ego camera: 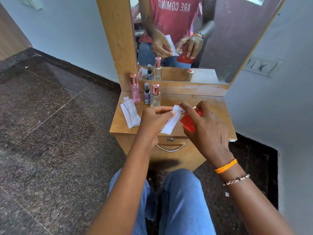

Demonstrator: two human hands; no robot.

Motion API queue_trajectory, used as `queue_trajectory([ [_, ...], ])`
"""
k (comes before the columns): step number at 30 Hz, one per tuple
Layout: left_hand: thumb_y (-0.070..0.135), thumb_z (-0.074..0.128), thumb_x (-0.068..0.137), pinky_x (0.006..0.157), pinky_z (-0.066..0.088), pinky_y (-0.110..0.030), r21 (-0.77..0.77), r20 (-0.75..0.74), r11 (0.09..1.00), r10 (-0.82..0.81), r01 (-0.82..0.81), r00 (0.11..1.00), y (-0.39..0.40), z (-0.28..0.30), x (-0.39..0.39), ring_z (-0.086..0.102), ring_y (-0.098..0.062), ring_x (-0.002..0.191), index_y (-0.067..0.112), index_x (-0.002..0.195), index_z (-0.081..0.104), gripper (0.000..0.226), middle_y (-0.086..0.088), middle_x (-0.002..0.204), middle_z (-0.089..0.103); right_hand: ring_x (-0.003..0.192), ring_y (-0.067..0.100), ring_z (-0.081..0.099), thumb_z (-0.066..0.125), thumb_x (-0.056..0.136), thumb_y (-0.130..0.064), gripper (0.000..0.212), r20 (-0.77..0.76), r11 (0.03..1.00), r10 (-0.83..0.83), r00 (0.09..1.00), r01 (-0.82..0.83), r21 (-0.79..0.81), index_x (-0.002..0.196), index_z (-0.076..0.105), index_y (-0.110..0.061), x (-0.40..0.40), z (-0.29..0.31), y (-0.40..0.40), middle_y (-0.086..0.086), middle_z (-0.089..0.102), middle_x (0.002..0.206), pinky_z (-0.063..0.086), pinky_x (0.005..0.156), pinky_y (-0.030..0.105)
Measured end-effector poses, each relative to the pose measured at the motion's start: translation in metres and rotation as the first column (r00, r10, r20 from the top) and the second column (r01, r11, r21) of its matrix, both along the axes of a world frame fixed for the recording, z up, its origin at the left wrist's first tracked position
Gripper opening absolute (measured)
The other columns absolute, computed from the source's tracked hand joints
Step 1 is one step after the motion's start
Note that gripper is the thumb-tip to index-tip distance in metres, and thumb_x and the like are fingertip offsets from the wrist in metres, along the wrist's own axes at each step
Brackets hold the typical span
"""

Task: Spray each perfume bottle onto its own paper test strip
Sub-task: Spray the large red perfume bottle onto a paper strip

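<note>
Above the front half of the wooden dressing table point(199, 100), both hands work close together. Left hand point(155, 120) is closed in a pinch on a white paper test strip point(171, 122), thumb and fingertips gripping its upper end, the strip slanting down toward the table edge. Right hand point(205, 126) is wrapped around a red perfume bottle point(188, 122), index finger pressed on the nozzle, which sits just beside the strip's top; any spray is too faint to confirm. At the rear left stand three capped bottles: a pink bottle point(135, 89), a small dark bottle point(147, 95) and a clear bottle point(155, 97). Spare strips point(130, 114) lie overlapped on the left of the tabletop. A mirror point(220, 48) behind reflects the hands
</note>
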State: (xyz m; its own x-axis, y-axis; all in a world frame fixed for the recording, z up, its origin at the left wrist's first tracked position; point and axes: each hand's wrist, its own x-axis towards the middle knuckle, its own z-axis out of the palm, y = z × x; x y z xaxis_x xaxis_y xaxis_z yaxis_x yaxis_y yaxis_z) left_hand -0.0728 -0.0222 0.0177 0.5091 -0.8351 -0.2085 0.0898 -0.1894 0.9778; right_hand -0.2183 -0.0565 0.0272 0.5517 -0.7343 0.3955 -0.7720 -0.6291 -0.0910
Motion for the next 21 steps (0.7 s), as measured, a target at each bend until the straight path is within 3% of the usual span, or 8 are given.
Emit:
queue_trajectory([
  [2, 0.016, 0.073, 0.079, 0.048, 0.045, -0.009, 0.005, 0.007, 1.000, 0.013, -0.013, 1.000, 0.001, 0.000, 0.000, 0.061, -0.002, 0.072, 0.023, 0.088, 0.073, 0.012, 0.015, 0.079, 0.067, 0.064, 0.031, 0.056, 0.077, 0.072, -0.022, 0.056, -0.021, 1.000, 0.007, 1.000, -0.007, 0.005, 0.124, 0.055, -0.028, 0.001, 0.000, 0.000, 0.013, 0.054, 0.100, 0.025, 0.041, 0.021],
  [6, 0.015, 0.072, 0.079, 0.046, 0.043, -0.007, 0.023, 0.031, 1.000, 0.011, -0.011, 0.999, 0.004, 0.001, -0.001, 0.060, -0.003, 0.074, 0.021, 0.090, 0.073, 0.012, 0.016, 0.079, 0.065, 0.064, 0.030, 0.056, 0.076, 0.074, -0.020, 0.054, -0.065, 1.000, 0.008, 0.998, -0.009, -0.019, 0.123, 0.056, -0.026, 0.000, 0.001, 0.001, 0.013, 0.054, 0.099, 0.017, 0.044, 0.019],
  [13, 0.019, 0.073, 0.079, 0.044, 0.041, -0.010, 0.071, 0.059, 0.997, 0.012, -0.016, 0.998, 0.005, -0.002, -0.003, 0.057, -0.004, 0.074, 0.023, 0.089, 0.073, 0.011, 0.017, 0.079, 0.063, 0.067, 0.029, 0.057, 0.077, 0.075, -0.021, 0.055, -0.082, 1.000, 0.015, 0.997, -0.016, -0.017, 0.124, 0.054, -0.024, -0.002, 0.004, 0.001, 0.015, 0.053, 0.102, 0.026, 0.045, 0.024],
  [17, 0.015, 0.073, 0.079, 0.060, 0.045, -0.016, 0.046, 0.046, 0.997, 0.054, -0.056, 0.997, 0.001, -0.010, -0.004, 0.062, -0.007, 0.081, 0.024, 0.085, 0.071, 0.011, 0.012, 0.084, 0.067, 0.069, 0.033, 0.058, 0.082, 0.068, -0.023, 0.065, 0.007, 0.997, -0.047, 0.999, 0.047, 0.058, 0.126, 0.052, -0.026, -0.007, 0.000, 0.001, 0.015, 0.053, 0.104, 0.028, 0.045, 0.023],
  [21, 0.013, 0.071, 0.079, 0.060, 0.042, -0.017, 0.054, 0.252, 0.993, 0.083, -0.100, 0.964, -0.014, -0.019, -0.010, 0.058, -0.003, 0.076, 0.020, 0.084, 0.064, 0.011, 0.011, 0.079, 0.063, 0.073, 0.033, 0.059, 0.080, 0.068, -0.029, 0.068, 0.092, 0.987, -0.102, 0.990, 0.089, 0.134, 0.128, 0.049, -0.031, -0.012, -0.010, 0.004, 0.011, 0.051, 0.104, 0.031, 0.046, 0.024],
])
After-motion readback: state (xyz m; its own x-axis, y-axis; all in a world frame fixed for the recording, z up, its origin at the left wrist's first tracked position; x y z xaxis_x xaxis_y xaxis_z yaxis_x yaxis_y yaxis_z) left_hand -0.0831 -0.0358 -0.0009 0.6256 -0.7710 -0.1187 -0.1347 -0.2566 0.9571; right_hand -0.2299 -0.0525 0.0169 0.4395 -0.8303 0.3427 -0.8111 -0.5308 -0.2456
